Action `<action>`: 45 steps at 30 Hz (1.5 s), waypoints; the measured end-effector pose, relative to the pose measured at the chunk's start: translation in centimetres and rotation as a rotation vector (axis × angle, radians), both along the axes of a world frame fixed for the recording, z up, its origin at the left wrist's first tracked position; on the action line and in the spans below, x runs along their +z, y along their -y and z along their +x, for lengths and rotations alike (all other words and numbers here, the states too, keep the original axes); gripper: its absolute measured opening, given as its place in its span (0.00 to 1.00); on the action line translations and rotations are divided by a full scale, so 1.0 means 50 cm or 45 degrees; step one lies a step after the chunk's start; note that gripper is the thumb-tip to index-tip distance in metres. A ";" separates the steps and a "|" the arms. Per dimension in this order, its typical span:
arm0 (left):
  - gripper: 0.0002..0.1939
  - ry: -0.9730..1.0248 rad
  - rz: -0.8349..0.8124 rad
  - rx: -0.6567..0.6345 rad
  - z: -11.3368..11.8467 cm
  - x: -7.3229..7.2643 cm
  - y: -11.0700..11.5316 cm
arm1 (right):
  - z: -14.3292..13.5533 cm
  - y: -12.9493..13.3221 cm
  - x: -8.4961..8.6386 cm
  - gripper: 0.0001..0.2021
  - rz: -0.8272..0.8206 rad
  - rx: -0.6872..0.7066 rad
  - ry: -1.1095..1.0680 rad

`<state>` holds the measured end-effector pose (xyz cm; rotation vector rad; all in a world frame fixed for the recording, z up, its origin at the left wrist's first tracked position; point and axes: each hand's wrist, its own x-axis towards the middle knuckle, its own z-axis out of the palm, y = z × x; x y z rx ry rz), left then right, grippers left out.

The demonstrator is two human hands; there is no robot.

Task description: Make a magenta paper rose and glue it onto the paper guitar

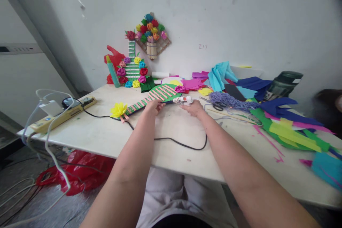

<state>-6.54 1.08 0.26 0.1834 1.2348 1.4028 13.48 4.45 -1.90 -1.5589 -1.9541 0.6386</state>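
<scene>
A green guitar-shaped paper craft (162, 92) with pink strips lies on the table, a yellow paper flower (119, 109) at its narrow end and a magenta flower (180, 88) at its broad end. My left hand (155, 107) is closed on its near edge, fingers curled. My right hand (194, 109) grips a white glue gun (184, 100), whose nozzle points left beside the craft's broad end. From the glue gun a black cord (184, 145) loops over the table. Part of my right fingers is hidden behind the glue gun.
A power strip (64, 114) with plugs sits at the left. Behind stand a finished guitar craft (133, 66) and a teal bottle (113, 73). To the right are scissors (218, 106), purple yarn (231, 100), coloured paper (294, 133) and a dark bottle (283, 85).
</scene>
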 end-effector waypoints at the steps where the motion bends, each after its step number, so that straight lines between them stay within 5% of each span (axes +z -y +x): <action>1: 0.06 -0.013 -0.009 -0.007 0.000 0.001 0.001 | 0.003 -0.004 -0.003 0.23 -0.021 0.003 -0.036; 15: 0.07 -0.223 -0.040 -0.126 0.004 0.002 -0.001 | 0.030 -0.012 0.005 0.09 -0.040 0.079 -0.519; 32: 0.10 0.073 -0.104 -0.235 0.002 0.014 -0.005 | -0.005 -0.007 -0.004 0.19 -0.103 0.041 -0.154; 45: 0.08 -0.065 -0.063 -0.178 0.006 -0.003 -0.017 | -0.012 0.002 0.001 0.21 -0.076 0.057 -0.082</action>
